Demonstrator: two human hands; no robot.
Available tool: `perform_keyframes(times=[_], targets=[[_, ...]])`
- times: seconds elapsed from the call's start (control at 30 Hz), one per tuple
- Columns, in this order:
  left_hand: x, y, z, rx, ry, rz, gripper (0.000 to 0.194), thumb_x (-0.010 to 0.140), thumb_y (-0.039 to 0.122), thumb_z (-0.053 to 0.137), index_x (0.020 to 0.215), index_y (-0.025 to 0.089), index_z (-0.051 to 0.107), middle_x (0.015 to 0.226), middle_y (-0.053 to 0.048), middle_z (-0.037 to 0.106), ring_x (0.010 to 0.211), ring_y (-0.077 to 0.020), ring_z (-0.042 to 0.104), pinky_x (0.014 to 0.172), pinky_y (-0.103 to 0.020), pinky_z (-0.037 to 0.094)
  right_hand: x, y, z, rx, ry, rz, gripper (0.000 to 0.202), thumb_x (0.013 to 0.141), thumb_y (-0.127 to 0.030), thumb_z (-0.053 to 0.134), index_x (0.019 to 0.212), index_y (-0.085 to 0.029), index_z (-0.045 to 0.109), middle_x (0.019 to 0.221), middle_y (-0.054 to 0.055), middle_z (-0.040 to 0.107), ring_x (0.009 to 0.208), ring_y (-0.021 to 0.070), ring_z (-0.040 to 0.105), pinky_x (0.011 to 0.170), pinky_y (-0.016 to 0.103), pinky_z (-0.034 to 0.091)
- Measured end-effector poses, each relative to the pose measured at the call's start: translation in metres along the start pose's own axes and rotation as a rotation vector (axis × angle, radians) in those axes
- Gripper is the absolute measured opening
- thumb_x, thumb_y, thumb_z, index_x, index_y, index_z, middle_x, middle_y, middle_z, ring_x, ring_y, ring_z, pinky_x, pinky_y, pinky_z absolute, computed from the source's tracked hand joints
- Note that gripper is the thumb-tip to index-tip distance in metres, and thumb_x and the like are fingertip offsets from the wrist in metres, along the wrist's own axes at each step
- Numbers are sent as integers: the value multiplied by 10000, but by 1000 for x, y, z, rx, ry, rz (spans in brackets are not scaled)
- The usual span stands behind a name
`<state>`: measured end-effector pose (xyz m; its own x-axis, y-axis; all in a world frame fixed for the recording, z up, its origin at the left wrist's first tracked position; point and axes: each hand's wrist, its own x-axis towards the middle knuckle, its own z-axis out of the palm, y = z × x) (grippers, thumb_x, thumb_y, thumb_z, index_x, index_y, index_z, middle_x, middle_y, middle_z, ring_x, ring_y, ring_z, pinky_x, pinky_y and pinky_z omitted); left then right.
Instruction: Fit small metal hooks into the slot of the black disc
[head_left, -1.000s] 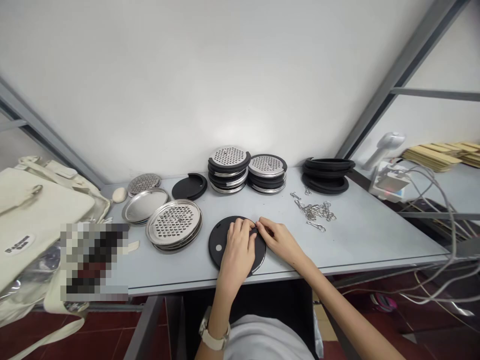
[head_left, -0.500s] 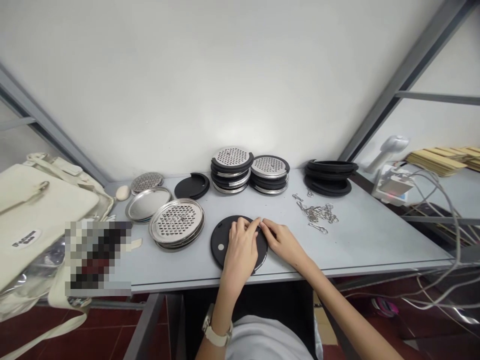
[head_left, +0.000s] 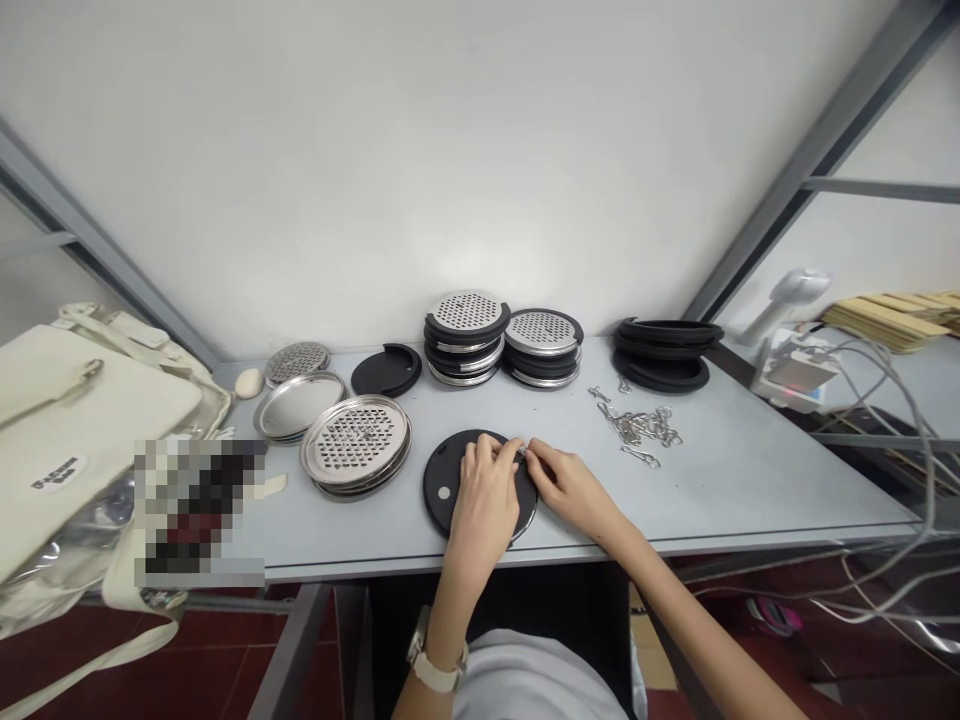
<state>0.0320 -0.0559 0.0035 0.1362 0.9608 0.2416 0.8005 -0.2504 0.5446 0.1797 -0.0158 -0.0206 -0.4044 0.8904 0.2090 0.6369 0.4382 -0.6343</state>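
Black disc (head_left: pixel 442 468) sits flat at lower centre of frame, on the front of the grey table (head_left: pixel 697 500). Change vs a second ago: left index finger has come off the disc's top and now reaches to the upper-right rim, meeting the right fingertips. Left hand (head_left: pixel 487 495) otherwise lies palm-down over the disc; can't tell if it grips or just steadies. Right hand (head_left: pixel 566 482) has thumb and index close together at that rim. Small bit of metal (head_left: pixel 522 451) now shows between the two hands; too small to name, can't tell which hand has it. My read: both hands are now on one spot at the rim, fine fingertip work, not finished. Loose clips (head_left: pixel 643 428) right of centre look unchanged. Everything sits slightly further right in frame, likely head motion.
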Motion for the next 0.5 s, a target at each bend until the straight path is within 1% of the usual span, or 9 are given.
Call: perform_keyframes(times=[0.1,0.2,0.5], targets=[[0,0,1,1,2,3,355,932,125,342,1219,268,493,1018,-58,483,968,-211,472,889,-384,410,-1,2,-1,-40,-7,1,264,959,-300,294,823,-215,503,716,28,611,621,170,569,602,264,372],[0,-1,1,4,4,4,349,929,121,350,1212,267,494,1028,-55,480,970,-210,468,892,-380,408,-2,4,-2,-64,-18,-6,266,961,-296,293,793,-223,486,683,19,591,611,173,562,590,260,362],[1,0,0,-12,4,-4,331,931,125,360,1198,259,504,1036,-52,486,974,-207,466,900,-373,405,-1,2,-6,25,-28,-10,318,974,-345,282,710,-224,413,612,-21,499,545,140,480,563,243,347]])
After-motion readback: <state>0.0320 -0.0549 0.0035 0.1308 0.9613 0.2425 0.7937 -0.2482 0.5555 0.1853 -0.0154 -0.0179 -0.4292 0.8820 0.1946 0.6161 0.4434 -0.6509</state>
